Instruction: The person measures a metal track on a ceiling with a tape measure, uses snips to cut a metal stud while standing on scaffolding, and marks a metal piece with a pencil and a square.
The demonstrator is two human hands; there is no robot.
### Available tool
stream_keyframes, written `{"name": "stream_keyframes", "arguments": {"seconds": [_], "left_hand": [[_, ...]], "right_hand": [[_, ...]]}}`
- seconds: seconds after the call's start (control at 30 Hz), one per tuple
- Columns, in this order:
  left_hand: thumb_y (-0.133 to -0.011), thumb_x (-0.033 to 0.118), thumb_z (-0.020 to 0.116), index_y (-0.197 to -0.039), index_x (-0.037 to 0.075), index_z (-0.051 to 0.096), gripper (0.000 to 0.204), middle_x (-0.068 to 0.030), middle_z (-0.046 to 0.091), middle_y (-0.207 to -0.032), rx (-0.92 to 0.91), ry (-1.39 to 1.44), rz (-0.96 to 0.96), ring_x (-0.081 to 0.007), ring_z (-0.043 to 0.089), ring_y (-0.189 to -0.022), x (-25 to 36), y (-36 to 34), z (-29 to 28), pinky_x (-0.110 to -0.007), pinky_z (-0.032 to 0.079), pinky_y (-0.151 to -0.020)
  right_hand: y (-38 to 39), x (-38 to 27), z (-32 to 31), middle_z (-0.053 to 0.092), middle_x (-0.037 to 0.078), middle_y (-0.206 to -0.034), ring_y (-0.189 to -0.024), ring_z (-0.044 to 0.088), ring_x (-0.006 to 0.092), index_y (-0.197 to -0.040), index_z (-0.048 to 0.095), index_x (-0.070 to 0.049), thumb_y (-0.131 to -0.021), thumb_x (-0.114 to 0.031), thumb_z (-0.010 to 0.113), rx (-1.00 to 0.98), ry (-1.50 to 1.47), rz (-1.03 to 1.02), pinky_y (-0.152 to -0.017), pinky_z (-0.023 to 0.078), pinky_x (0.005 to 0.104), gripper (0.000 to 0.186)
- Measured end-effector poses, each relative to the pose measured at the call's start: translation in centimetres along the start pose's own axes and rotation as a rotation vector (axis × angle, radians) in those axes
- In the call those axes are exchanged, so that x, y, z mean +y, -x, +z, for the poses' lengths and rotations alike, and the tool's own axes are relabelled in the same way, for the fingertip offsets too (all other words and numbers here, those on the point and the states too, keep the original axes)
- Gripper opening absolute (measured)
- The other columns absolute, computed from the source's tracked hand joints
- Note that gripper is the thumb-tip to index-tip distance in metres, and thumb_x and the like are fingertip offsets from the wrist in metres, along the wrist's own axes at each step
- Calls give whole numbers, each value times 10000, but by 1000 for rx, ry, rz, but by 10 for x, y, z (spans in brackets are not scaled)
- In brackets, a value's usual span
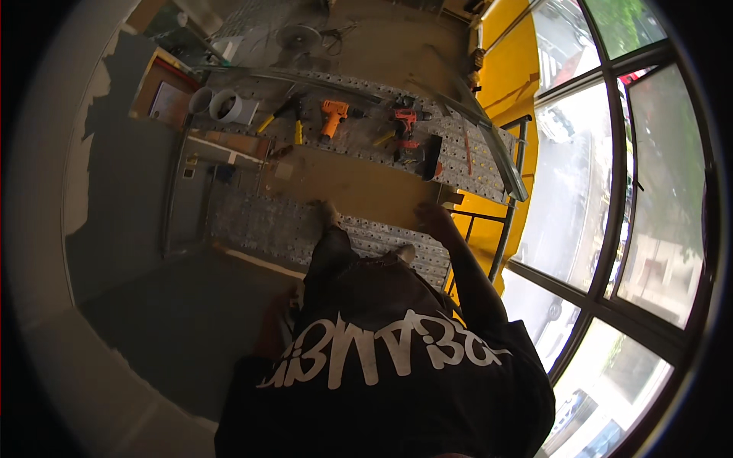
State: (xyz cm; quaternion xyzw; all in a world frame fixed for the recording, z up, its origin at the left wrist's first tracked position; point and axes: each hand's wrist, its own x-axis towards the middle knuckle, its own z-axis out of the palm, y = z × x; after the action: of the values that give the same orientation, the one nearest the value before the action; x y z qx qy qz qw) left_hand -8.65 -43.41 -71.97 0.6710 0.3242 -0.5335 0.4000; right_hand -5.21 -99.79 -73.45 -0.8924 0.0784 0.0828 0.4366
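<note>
The right hand (432,216) is laid on the near perforated plank's (267,225) right end, its grip undiscernible. The left hand is hidden. An orange drill (333,116) is seen on the far plank (473,164).

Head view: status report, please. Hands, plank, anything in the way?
Right hand at near plank edge, grip unclear. Left hand not seen. Orange drill and red drill on far plank, apart from the hand.

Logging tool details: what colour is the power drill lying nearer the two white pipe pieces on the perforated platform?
Orange drill, black trim; head view.
</note>
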Motion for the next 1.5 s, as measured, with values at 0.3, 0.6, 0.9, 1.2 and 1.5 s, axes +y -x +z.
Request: {"name": "stream_keyframes", "arguments": {"seconds": [0.3, 0.6, 0.9, 1.2, 1.5], "left_hand": [[-970, 547, 520, -1244, 60, 633, 570, -160, 601, -1113, -72, 63, -113, -335, 623, -979, 63, -19, -110, -533, 519, -841], [-936, 474, 638, -1246, 9, 643, 559, -167, 693, -984, -213, -201, 7, -320, 667, -946, 117, -35, -64, -466, 534, -839], [-864, 587, 696, -1193, -29, 628, 702, -222, 689, -1103, -13, -475, -236, -305, 668, -1028, 77, -14, -44, -427, 512, -900], [-846, 593, 703, -1183, -10, 606, 697, -247, 669, -1144, -12, -405, -300, -337, 650, -1100, 31, -14, -19, -456, 500, -927], [-834, 596, 708, -1194, -28, 594, 729, -236, 672, -1101, -96, -270, -367, -304, 663, -1012, 47, -13, -18, -445, 529, -864]], "right_hand": [[-104, -7, 29, 697, 223, -1122, -1079, 653, 412, -1121, 699, -60, -926, -423, 608, -236, 406, 244, -930, 514, 500, 423], [-245, -17, -40, 693, 137, -1045, -1035, 661, 348, -908, 721, -93, -863, -309, 615, -16, 718, 344, -877, 506, 498, 244], [-399, 131, -65, 717, 165, -1080, -1045, 695, 336, -934, 759, -91, -793, -157, 723, 72, 941, 517, -875, 549, 461, 160], [-413, 200, -81, 693, 168, -1220, -1160, 662, 336, -1078, 754, -115, -857, -136, 666, -9, 889, 770, -938, 549, 440, 239], [-450, 280, -125, 720, 185, -1051, -902, 717, 382, -1040, 707, -34, -814, -73, 700, -173, 660, 964, -768, 607, 418, 229]]}}
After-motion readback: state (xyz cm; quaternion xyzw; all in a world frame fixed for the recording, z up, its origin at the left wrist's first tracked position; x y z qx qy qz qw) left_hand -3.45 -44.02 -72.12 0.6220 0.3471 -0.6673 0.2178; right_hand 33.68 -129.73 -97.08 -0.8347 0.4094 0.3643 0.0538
